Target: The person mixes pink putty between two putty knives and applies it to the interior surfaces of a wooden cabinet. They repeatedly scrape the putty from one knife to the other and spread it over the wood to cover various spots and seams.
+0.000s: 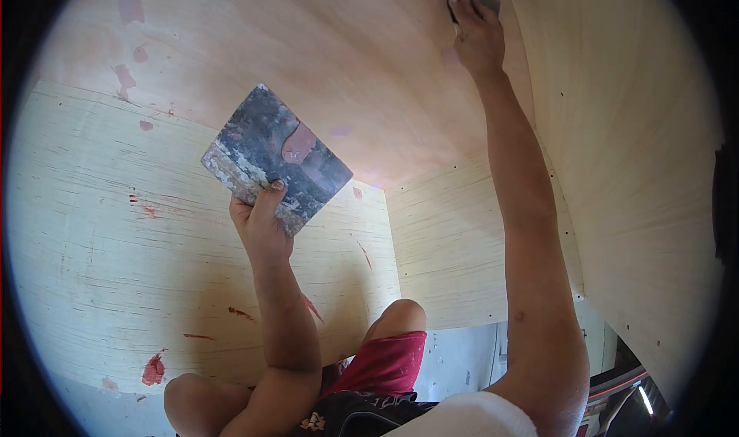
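Note:
My left hand (264, 217) is closed on the lower corner of a flat rectangular putty board (265, 148), its thumb across the front. Grey and white smears cover the board, and a lump of pink putty (299, 143) sticks to its right half. High at the upper right, my right hand (481, 40) is closed on a dark flat scraper (486, 3). The fingers press the scraper against the pinkish plywood panel (369, 60), close to the corner seam. Its handle, if any, is hidden by the hand.
Pale plywood walls stand at the left (85, 206), the back (446, 244) and the right (623, 152). Pink filler patches (131, 6) and red smears (153, 369) mark the panels. My bent knees and red shorts (385, 360) are below, near the left wall.

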Motion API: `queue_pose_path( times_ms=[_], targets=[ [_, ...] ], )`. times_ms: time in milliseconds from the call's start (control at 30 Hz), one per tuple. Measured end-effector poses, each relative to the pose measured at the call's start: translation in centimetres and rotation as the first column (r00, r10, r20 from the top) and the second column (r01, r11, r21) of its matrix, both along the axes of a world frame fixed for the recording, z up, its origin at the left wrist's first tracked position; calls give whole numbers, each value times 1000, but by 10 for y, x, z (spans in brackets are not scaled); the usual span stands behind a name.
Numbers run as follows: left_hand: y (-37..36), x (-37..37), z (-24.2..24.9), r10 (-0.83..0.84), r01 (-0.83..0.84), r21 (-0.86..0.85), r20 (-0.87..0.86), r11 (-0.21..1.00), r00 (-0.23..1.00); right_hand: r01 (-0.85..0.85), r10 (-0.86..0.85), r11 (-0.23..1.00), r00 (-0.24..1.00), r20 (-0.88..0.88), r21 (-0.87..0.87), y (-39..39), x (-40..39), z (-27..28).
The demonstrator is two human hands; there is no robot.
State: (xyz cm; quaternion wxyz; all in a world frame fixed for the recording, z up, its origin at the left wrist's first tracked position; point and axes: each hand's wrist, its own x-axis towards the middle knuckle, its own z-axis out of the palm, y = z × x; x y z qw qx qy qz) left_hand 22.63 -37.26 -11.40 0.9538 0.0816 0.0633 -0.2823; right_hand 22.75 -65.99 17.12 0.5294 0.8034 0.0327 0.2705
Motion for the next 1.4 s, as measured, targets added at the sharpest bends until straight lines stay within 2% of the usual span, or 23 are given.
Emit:
queue_pose_path(
  times_ms=[133,200,233,300,433,500,533,600,633,667,700,733,800,833,900,933,1000,1100,1133,1200,1267,1333,1400],
  targets=[
    [5,0,5,18,-18,24,-1,1000,1000,155,-126,966,982,-144,207,28,-30,-1],
    [10,0,7,5,-5,-19,34,1000,999,280,-281,777,956,-87,564,56,-35,2],
    [11,0,8,12,-12,-22,32,1000,999,276,-275,781,957,-88,561,67,-37,1],
    [11,0,11,9,-9,-92,9,996,1000,-88,-235,343,956,176,935,90,-38,-10],
    [19,3,19,-8,8,-254,0,967,1000,-213,-96,118,970,224,970,191,-75,-66],
    [14,12,38,8,-8,-204,0,979,1000,-96,92,197,993,79,976,231,-80,-86],
    [13,15,46,15,-12,-169,16,986,1000,-85,90,172,993,71,981,224,-76,-91],
    [21,17,50,-14,23,-254,36,967,999,-115,482,426,868,-118,897,216,-80,-103],
    [28,17,49,-27,36,-177,49,984,998,-116,483,418,868,-113,901,215,-85,-100],
    [34,19,50,-34,41,-99,71,994,997,17,393,550,877,-277,835,213,-91,-91],
    [37,20,53,-9,18,-98,94,995,996,128,292,668,861,-416,733,208,-91,-81],
    [35,21,59,76,-63,-179,66,982,995,74,325,680,861,-390,729,203,-91,-78],
    [33,23,65,186,-167,-265,46,950,981,198,167,527,930,-329,827,205,-107,-83],
    [32,22,64,222,-194,-207,124,959,967,174,194,530,928,-318,830,207,-108,-81],
    [39,19,68,235,-211,-113,281,971,930,157,-44,515,987,-157,842,219,-118,-77],
    [41,18,68,231,-211,-101,282,972,931,159,-43,505,986,-159,848,222,-121,-75],
    [40,17,67,200,-214,-7,390,977,899,-33,71,523,997,-4,852,224,-121,-70],
    [49,15,73,242,-250,-27,365,968,899,-117,241,614,970,-44,781,241,-117,-54],
    [54,9,71,209,-220,-11,361,975,909,-92,212,605,976,-48,791,253,-123,-50],
    [54,11,72,260,-242,-98,399,965,879,-97,304,692,938,-168,715,258,-117,-42],
    [55,5,74,230,-209,-95,418,973,879,-96,301,728,934,-190,679,259,-117,-43],
    [55,0,74,112,-236,146,574,961,811,-79,265,782,940,-216,618,264,-124,-52],
    [50,-12,80,219,-341,109,579,934,785,-12,160,806,967,-198,592,270,-139,-67]
  ],
)
